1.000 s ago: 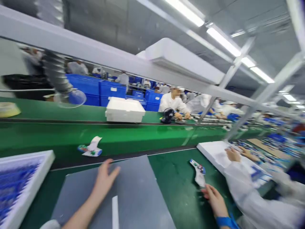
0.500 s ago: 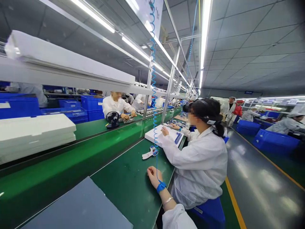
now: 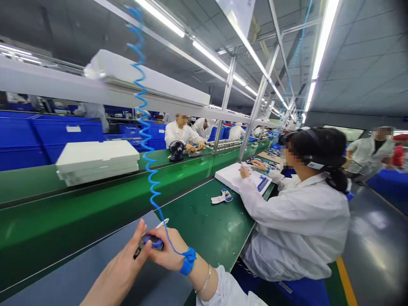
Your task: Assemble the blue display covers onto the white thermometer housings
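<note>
Over the grey mat (image 3: pixel 105 259), both hands are together on a small blue-and-black part (image 3: pixel 154 242). My left hand (image 3: pixel 123 265) has its thumb and fingers closed around the dark end of it. From the other side, my right hand (image 3: pixel 170 248) grips the same part; a thin white piece (image 3: pixel 163 223) sticks out beyond its fingers. Around my right wrist is a blue wrist strap (image 3: pixel 188 260), joined to a coiled blue cord (image 3: pixel 147 144) that hangs from above. The part's exact kind is partly hidden by fingers.
A white-and-blue part (image 3: pixel 222 196) lies on the green bench (image 3: pixel 204 221). To the right, a co-worker (image 3: pixel 293 216) works over a white foam tray (image 3: pixel 228 176). White foam sheets (image 3: pixel 98 157) and a small black fan (image 3: pixel 176 151) stand beyond the green channel.
My right hand has moved left from the bare bench to above the grey mat. My left hand has come into view, and both now hold the blue-and-black part. The view has turned left.
</note>
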`<state>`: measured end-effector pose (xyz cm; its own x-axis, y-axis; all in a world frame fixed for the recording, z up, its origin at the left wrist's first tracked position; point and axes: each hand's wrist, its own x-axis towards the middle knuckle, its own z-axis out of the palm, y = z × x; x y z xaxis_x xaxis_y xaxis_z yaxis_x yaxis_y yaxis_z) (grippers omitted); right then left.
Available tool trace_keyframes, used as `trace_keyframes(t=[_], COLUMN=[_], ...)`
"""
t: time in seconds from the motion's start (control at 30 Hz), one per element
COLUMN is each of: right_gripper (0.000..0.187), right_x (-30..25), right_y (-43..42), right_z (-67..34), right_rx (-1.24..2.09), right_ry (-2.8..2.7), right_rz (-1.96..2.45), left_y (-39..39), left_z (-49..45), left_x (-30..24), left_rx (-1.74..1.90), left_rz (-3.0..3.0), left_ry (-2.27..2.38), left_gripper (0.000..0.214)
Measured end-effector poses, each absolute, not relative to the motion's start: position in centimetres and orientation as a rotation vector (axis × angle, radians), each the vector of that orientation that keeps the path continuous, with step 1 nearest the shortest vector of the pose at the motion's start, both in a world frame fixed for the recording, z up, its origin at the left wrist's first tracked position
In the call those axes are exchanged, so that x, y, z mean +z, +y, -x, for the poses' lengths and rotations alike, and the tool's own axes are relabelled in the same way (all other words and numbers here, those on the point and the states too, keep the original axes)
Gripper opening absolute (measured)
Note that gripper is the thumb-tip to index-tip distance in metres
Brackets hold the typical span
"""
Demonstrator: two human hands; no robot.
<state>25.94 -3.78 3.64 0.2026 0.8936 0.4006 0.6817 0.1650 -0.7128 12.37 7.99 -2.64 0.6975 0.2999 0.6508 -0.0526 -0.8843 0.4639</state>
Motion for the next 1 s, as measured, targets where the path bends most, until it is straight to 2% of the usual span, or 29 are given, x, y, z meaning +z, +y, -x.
trace_keyframes(t=[0.07, 0.13, 0.23, 0.37, 0.53, 0.63, 0.87, 0.93, 1.0], right_gripper=[0.029, 0.033, 0.044, 0.048, 0.041, 0.038, 0.033, 0.036, 0.039], right_x=[4.5, 5.1, 5.7, 6.5, 6.0, 5.6, 6.8, 6.6, 5.9], right_y=[-4.1, -4.6, -5.5, -6.7, -7.9, -8.4, -8.9, -9.0, -9.3], right_z=[-25.6, -25.4, -25.0, -25.1, -25.5, -25.1, -24.2, -24.3, -24.5], right_rx=[0.376, 0.449, 0.518, 0.521, 0.16, 0.044, 0.054, -0.016, -0.151], right_ry=[-1.569, -1.593, -1.662, -1.856, -2.171, -2.188, -2.157, -2.137, -2.053], right_rz=[1.548, 1.484, 1.334, 1.19, 1.399, 1.407, 1.163, 1.168, 1.219], left_y=[6.8, 5.7, 4.2, 3.0, 2.7, 2.8, 1.5, 0.9, 0.5], left_z=[-11.8, -11.2, -10.2, -9.3, -9.3, -9.1, -9.0, -9.4, -9.8], left_x=[-2.4, -1.8, -0.9, 0.3, 2.2, 2.7, 2.0, 2.2, 2.7], left_rx=[1.071, 1.032, 0.667, 0.184, 0.27, 0.206, -0.057, -0.016, 0.059], left_rz=[-2.444, -2.23, -1.67, -1.317, -1.865, -1.911, -0.926, -0.838, -0.816], left_ry=[0.175, 0.338, 0.464, 0.319, 0.469, 0.425, 0.096, 0.094, 0.125], left_gripper=[0.058, 0.078, 0.092, 0.09, 0.059, 0.068, 0.091, 0.09, 0.08])
